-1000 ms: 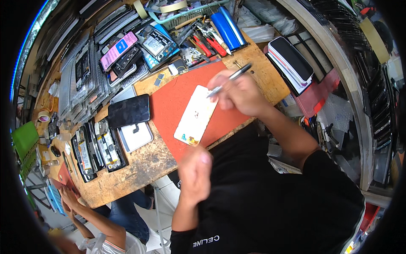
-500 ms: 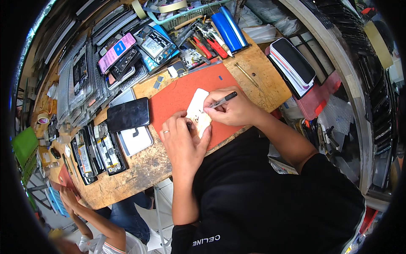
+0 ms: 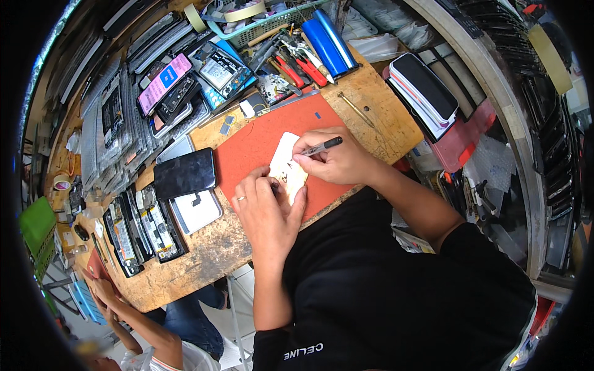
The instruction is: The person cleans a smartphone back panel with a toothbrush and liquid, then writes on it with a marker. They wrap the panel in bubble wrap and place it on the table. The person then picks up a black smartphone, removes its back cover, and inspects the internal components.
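A white phone-shaped panel (image 3: pixel 284 152) with rounded corners and dark handwritten marks lies tilted over the red mat (image 3: pixel 247 153). My left hand (image 3: pixel 265 207), a ring on one finger, grips its lower left side between thumb and fingers. In my right hand (image 3: pixel 337 159) is a grey marker pen (image 3: pixel 323 146) with a black end, its point down at the panel's face. The fingers of that hand hide the very tip and part of the panel's right side. Just left of the mat, a black phone screen (image 3: pixel 185 173) rests on a silver-white phone housing (image 3: pixel 197 211).
Opened phones (image 3: pixel 159 222) lie at the left. A phone with a pink screen (image 3: pixel 164 85) tops stacked, bubble-wrapped parts. Red-handled pliers (image 3: pixel 310 71), a blue roll (image 3: pixel 329 43) and a green basket (image 3: pixel 266 25) stand behind. A brass screwdriver (image 3: pixel 357 110) lies right. Another person's hands (image 3: pixel 106 294) are lower left.
My view has shifted slightly, so the bench sits a little further left. My right hand and the pen have moved slightly along the panel, where the dark marks now show more clearly.
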Motion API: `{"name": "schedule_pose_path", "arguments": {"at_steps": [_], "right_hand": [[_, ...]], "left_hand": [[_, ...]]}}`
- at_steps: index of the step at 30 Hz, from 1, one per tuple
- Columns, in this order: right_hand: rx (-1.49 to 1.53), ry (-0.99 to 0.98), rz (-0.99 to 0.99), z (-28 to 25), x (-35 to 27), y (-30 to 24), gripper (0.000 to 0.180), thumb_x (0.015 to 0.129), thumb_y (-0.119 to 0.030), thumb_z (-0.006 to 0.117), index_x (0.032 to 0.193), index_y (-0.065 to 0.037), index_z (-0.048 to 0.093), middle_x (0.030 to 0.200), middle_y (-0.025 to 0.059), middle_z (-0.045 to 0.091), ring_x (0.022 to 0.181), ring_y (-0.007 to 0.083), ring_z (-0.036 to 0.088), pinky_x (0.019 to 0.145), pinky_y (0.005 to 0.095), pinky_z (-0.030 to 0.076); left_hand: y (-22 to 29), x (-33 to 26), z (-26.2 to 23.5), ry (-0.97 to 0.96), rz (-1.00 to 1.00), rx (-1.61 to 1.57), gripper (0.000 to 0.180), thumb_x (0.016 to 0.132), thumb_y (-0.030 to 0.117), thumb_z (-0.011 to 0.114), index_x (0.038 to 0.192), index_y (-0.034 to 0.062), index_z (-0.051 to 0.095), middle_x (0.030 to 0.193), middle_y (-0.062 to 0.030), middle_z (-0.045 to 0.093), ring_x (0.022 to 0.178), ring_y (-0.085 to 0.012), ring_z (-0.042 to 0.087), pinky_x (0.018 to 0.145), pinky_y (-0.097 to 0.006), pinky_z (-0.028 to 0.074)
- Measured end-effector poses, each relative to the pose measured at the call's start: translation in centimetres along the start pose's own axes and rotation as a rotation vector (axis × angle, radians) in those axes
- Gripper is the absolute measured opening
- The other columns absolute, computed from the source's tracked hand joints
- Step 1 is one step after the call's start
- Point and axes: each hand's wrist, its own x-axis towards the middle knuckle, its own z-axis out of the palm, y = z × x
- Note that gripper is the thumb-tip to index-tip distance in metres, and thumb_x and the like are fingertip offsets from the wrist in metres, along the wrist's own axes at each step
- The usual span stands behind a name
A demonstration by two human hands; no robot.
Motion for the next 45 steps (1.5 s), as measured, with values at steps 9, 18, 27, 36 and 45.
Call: {"name": "schedule_pose_path", "arguments": {"at_steps": [9, 18, 27, 36, 45], "right_hand": [[-0.001, 0.034, 0.024, 0.0, -0.2, 0.1, 0.008, 0.093, -0.007, 0.076, 0.096, -0.002, 0.071, 0.081, 0.0048, 0.069, 0.064, 0.0100, 0.059, 0.057, 0.0293, 0.046], [0.001, 0.074, 0.060, 0.1, 0.2, -0.2, 0.009, 0.093, -0.009, 0.073, 0.093, -0.001, 0.068, 0.079, 0.0107, 0.071, 0.070, 0.0196, 0.069, 0.065, 0.0353, 0.054], [0.257, 0.133, 0.157, 0.0, -0.5, 0.3, 0.009, 0.100, -0.008, 0.072, 0.104, -0.001, 0.069, 0.090, -0.0007, 0.069, 0.073, 0.0031, 0.058, 0.061, 0.0230, 0.046], [0.400, 0.029, 0.152, 1.3, -2.7, -4.0, 0.012, 0.098, -0.010, 0.078, 0.102, -0.004, 0.069, 0.083, -0.0037, 0.068, 0.074, -0.0005, 0.058, 0.063, 0.0218, 0.046], [0.121, -0.141, 0.106, 2.9, -1.5, -4.9, 0.017, 0.091, -0.011, 0.084, 0.089, -0.002, 0.069, 0.076, 0.0025, 0.068, 0.067, 0.0058, 0.060, 0.059, 0.0274, 0.045]], "left_hand": [[-0.1, -0.1, 0.0, -0.009, -0.005, -0.019, 0.046, 0.081, 0.026, 0.090, 0.103, 0.0017, 0.058, 0.126, -0.0179, 0.064, 0.113, -0.0385, 0.057, 0.097, -0.049, 0.043], [-0.1, -0.1, -0.2, -0.022, 0.010, -0.017, 0.037, 0.088, 0.024, 0.082, 0.105, 0.0008, 0.059, 0.130, -0.0201, 0.063, 0.118, -0.0396, 0.056, 0.100, -0.052, 0.040], [-0.8, -0.9, 0.0, 0.116, 0.009, -0.162, 0.017, 0.095, 0.007, 0.069, 0.112, 0.0017, 0.068, 0.111, -0.0176, 0.067, 0.105, -0.0376, 0.061, 0.093, -0.048, 0.045], [-0.8, -0.9, -0.1, 0.225, 0.073, -0.211, 0.023, 0.089, 0.002, 0.075, 0.112, 0.0041, 0.075, 0.098, -0.0120, 0.069, 0.094, -0.0326, 0.063, 0.086, -0.044, 0.047], [-1.4, -1.7, -0.2, 0.278, 0.151, -0.177, 0.026, 0.080, -0.002, 0.077, 0.106, 0.0033, 0.076, 0.087, -0.0097, 0.063, 0.086, -0.0306, 0.061, 0.079, -0.044, 0.045]]}}
